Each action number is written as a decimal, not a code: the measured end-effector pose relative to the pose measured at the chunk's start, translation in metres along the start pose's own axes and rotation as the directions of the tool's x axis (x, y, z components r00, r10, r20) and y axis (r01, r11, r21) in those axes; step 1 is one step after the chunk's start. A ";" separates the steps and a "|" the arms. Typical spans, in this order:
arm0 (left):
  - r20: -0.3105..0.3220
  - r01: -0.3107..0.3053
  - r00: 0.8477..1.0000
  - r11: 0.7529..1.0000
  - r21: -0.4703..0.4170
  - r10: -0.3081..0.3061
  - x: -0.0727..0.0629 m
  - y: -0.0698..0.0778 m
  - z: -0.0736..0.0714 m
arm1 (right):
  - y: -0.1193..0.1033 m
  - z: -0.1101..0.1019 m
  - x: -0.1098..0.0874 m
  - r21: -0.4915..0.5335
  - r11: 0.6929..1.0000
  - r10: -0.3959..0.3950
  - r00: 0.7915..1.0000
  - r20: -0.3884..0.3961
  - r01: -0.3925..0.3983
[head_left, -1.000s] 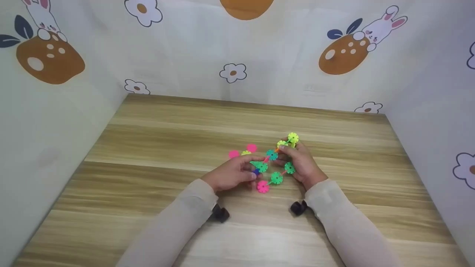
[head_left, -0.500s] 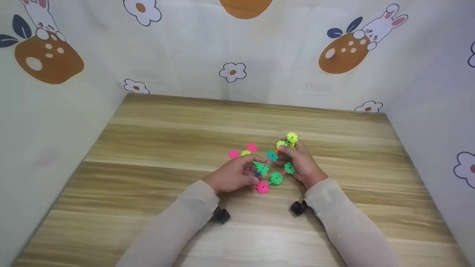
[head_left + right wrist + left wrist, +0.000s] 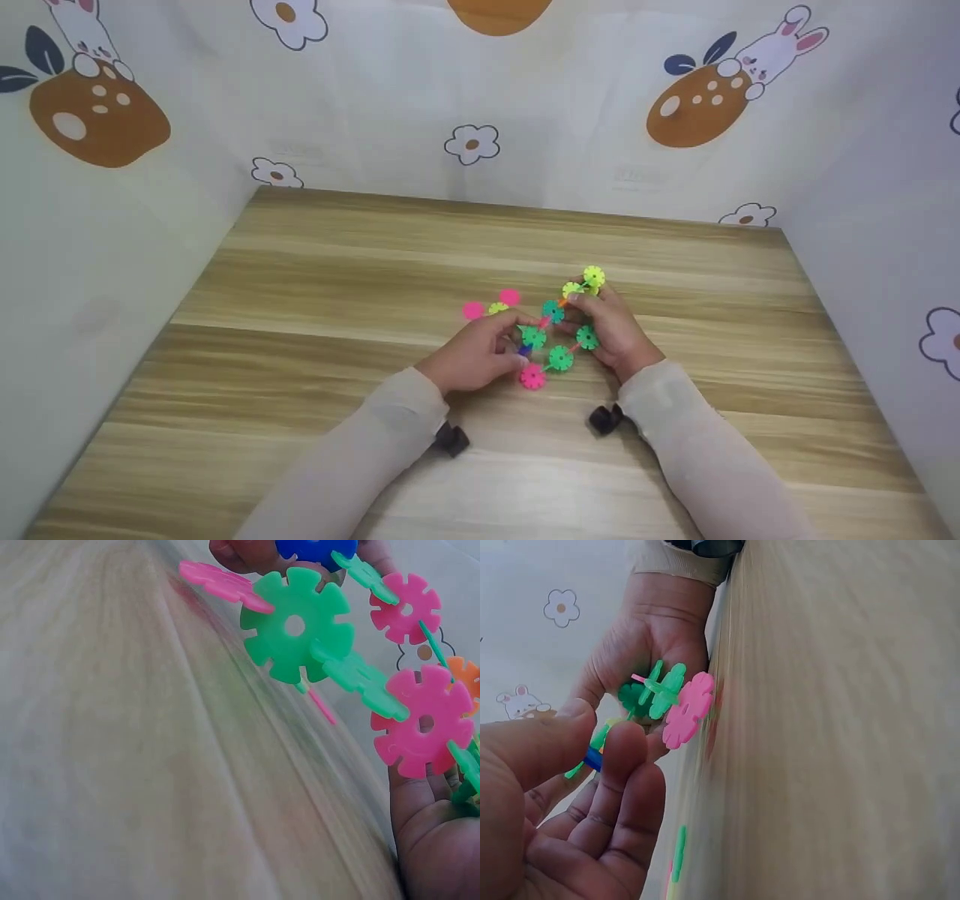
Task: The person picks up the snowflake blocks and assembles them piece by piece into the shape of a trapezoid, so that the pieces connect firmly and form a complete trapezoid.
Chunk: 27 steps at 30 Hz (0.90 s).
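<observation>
A chain of snowflake-shaped plastic discs hangs between both hands in the head view. My right hand [image 3: 619, 337] holds it near the yellow discs [image 3: 594, 277], its thumb pressed on the upper strand. From there, one strand passes a teal disc [image 3: 553, 311] to a green disc [image 3: 533, 337]. A lower strand ends in a pink disc [image 3: 532, 376]. My left hand [image 3: 476, 352] pinches a blue disc [image 3: 593, 759] between thumb and index finger, at the end of the upper strand. In the right wrist view the blue disc [image 3: 311, 549] joins a green disc at its edge.
Loose pink discs [image 3: 473, 310] and a yellow disc [image 3: 498, 308] lie on the wooden table [image 3: 337, 300] just beyond my left hand. Patterned cloth walls [image 3: 390, 97] enclose the table at the back and sides. A black wrist device [image 3: 604, 420] sits under the right cuff.
The left thumb and fingers have shifted slightly right and down around the blue disc. The small green piece by the left fingertips has turned. My right hand stays almost still.
</observation>
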<state>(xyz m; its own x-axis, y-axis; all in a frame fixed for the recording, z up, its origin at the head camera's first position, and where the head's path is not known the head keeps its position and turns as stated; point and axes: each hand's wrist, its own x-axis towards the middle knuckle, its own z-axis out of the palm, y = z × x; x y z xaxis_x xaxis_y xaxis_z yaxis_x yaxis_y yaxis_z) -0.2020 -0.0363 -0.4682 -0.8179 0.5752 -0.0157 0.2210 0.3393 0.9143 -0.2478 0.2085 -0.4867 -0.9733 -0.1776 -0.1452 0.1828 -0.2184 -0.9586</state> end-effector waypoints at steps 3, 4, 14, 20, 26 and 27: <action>-0.011 0.003 1.000 1.000 -0.007 -0.003 0.001 -0.001 -0.001 | -0.001 -0.001 0.000 0.001 1.000 -0.005 1.000 -0.008 0.005; -0.016 0.005 1.000 1.000 -0.004 -0.005 0.001 -0.001 -0.001 | -0.001 -0.001 0.000 -0.004 1.000 -0.005 1.000 -0.013 0.005; -0.094 0.028 0.995 0.998 0.048 -0.023 0.001 0.003 -0.005 | 0.002 0.005 -0.002 0.019 1.000 -0.005 0.999 -0.036 0.006; -0.115 0.021 0.993 0.997 0.077 -0.012 0.002 0.006 -0.001 | 0.004 0.014 -0.005 0.052 0.999 -0.002 0.997 -0.075 0.006; -0.217 0.053 0.976 0.994 0.096 -0.031 0.002 0.006 0.001 | 0.002 0.024 -0.011 0.067 0.998 0.017 0.995 -0.100 -0.010; -0.242 0.058 0.970 0.994 0.088 -0.035 0.003 0.006 0.001 | 0.001 0.026 -0.013 0.068 0.998 0.017 0.994 -0.104 -0.010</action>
<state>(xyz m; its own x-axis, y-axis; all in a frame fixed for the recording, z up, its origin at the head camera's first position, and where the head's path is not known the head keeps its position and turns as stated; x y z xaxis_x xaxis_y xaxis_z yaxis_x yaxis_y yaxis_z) -0.2024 -0.0320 -0.4633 -0.9293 0.3658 0.0508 0.2195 0.4365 0.8725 -0.2317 0.1856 -0.4795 -0.9791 -0.0810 -0.1864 0.2018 -0.2811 -0.9382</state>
